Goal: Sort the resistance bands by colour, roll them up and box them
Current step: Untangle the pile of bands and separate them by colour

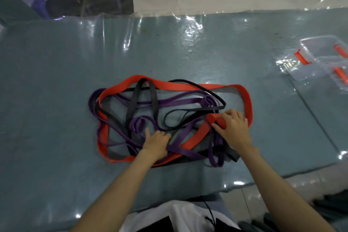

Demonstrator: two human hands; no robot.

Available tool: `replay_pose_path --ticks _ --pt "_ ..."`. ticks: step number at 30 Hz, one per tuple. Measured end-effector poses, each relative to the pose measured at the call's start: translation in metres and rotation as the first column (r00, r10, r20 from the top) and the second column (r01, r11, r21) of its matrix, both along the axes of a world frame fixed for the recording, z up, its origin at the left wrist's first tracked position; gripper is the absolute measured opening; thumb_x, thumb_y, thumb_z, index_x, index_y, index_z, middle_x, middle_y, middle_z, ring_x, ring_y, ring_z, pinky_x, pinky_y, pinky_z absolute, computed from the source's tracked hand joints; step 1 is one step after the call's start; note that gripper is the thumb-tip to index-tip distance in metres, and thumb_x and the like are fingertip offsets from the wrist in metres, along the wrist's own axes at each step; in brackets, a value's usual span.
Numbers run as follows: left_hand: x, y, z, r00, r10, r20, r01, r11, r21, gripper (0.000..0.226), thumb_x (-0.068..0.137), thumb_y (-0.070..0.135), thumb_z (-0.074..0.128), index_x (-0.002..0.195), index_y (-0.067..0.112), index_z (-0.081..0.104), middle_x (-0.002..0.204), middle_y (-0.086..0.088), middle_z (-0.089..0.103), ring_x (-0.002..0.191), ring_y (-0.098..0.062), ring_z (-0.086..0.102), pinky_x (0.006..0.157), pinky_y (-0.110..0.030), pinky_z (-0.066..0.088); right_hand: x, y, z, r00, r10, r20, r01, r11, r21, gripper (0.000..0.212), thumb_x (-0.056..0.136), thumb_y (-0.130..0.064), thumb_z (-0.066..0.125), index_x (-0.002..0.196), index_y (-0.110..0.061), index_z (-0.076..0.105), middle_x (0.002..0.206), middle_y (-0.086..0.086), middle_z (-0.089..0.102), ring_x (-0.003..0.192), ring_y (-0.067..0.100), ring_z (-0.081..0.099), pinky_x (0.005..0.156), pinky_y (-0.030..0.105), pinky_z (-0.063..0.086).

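A tangled heap of resistance bands lies on the table in front of me: a wide red band (180, 85) looping round the outside, purple bands (175, 102) and black bands (134, 98) crossing inside it. My left hand (157, 144) lies on the near part of the heap, its fingers curled round purple strands. My right hand (232, 128) pinches a folded end of the red band (216, 119) between thumb and fingers, at the heap's right side.
The grey table (56, 100) is covered with shiny clear plastic. A clear plastic box (318, 45) with orange clips stands at the far right, its lid beside it. Tiled floor lies beyond the far edge and at the near right.
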State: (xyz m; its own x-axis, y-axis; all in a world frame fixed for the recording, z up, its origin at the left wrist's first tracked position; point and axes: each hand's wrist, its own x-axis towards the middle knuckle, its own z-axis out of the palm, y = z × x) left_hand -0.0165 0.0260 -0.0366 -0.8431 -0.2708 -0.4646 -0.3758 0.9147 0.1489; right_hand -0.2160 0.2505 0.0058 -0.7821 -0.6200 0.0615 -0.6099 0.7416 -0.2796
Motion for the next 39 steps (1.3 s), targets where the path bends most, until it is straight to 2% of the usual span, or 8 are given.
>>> replay_pose_path --ticks 4,9,13,18,23,29,34,39 --pt "0.012 -0.019 -0.005 0.977 -0.183 0.108 0.206 0.942 -0.267 0.06 0.099 0.028 0.064 0.153 0.023 0.04 0.139 -0.004 0.062 0.135 -0.029 0.051 0.116 -0.06 0.029 0.017 0.006 -0.005 0.999 0.045 0.029 -0.047 0.997 0.065 0.053 0.082 -0.047 0.084 0.126 -0.024 0.066 0.144 0.012 0.053 0.135 0.037 0.048 0.098 0.059 0.05" --pt "0.023 -0.022 -0.008 0.967 -0.236 0.097 0.254 0.932 -0.258 0.037 0.102 0.016 0.052 0.139 0.019 0.053 0.117 -0.01 0.074 0.109 -0.035 0.071 0.085 -0.041 0.052 0.022 -0.002 -0.003 0.989 -0.065 0.134 0.049 0.991 0.124 0.058 0.082 -0.053 0.082 0.121 -0.02 0.055 0.114 0.003 0.062 0.107 0.028 0.063 0.089 0.051 0.055" --pt "0.037 -0.021 0.001 0.999 -0.043 0.014 0.045 0.98 -0.192 0.036 0.095 0.017 0.058 0.131 0.011 0.055 0.117 -0.015 0.072 0.108 -0.04 0.07 0.084 -0.046 0.054 0.023 -0.01 0.0 0.99 -0.121 0.072 0.11 0.984 0.143 0.03 0.086 -0.021 0.076 0.104 -0.011 0.055 0.11 0.01 0.059 0.103 0.035 0.061 0.081 0.047 0.051" --pt "0.066 -0.042 0.03 0.931 0.093 -0.353 -0.17 0.966 -0.195 0.04 0.07 0.027 0.089 0.096 0.008 0.065 0.107 -0.012 0.064 0.104 -0.037 0.065 0.084 -0.05 0.052 0.02 -0.014 0.005 0.975 -0.204 -0.089 0.22 0.942 0.253 0.039 0.079 0.0 0.068 0.117 -0.006 0.06 0.147 0.021 0.05 0.14 0.041 0.042 0.105 0.057 0.04" --pt "0.1 -0.053 0.04 0.943 -0.074 -0.325 0.001 0.976 -0.22 0.035 0.081 0.033 0.083 0.104 0.011 0.068 0.091 -0.006 0.073 0.094 -0.031 0.072 0.125 -0.062 0.027 0.024 -0.027 0.009 0.987 -0.038 -0.157 0.056 0.992 0.113 0.045 0.074 -0.004 0.072 0.118 -0.006 0.065 0.152 0.022 0.049 0.147 0.043 0.038 0.116 0.063 0.03" --pt "0.125 -0.023 0.061 0.92 -0.278 -0.277 0.184 0.93 -0.319 0.041 0.066 0.052 0.095 0.091 0.026 0.077 0.072 0.007 0.07 0.076 -0.022 0.071 0.092 -0.051 0.059 0.036 -0.075 0.007 0.946 0.293 0.14 -0.278 0.953 -0.117 0.022 0.102 -0.016 0.06 0.123 -0.008 0.063 0.125 0.013 0.062 0.113 0.036 0.061 0.089 0.049 0.054" --pt "0.142 0.0 0.05 0.909 -0.375 -0.181 0.314 0.903 -0.292 0.042 0.079 0.053 0.081 0.112 0.028 0.078 0.093 0.009 0.077 0.092 -0.016 0.074 0.11 -0.048 0.052 0.039 -0.094 -0.011 0.851 0.025 0.525 -0.104 0.987 0.123 0.072 0.094 -0.052 0.071 0.15 -0.018 0.041 0.143 0.02 0.049 0.123 0.045 0.057 0.099 0.053 0.051" --pt "0.149 -0.004 0.033 0.953 -0.272 -0.135 0.262 0.961 -0.087 0.044 0.106 0.048 0.049 0.143 0.029 0.063 0.13 0.001 0.069 0.116 -0.026 0.064 0.097 -0.04 0.047 0.032 -0.091 -0.021 0.9 0.102 0.423 -0.128 0.991 0.035 0.033 0.087 -0.017 0.084 0.118 -0.008 0.075 0.133 0.014 0.059 0.118 0.034 0.063 0.101 0.044 0.053"
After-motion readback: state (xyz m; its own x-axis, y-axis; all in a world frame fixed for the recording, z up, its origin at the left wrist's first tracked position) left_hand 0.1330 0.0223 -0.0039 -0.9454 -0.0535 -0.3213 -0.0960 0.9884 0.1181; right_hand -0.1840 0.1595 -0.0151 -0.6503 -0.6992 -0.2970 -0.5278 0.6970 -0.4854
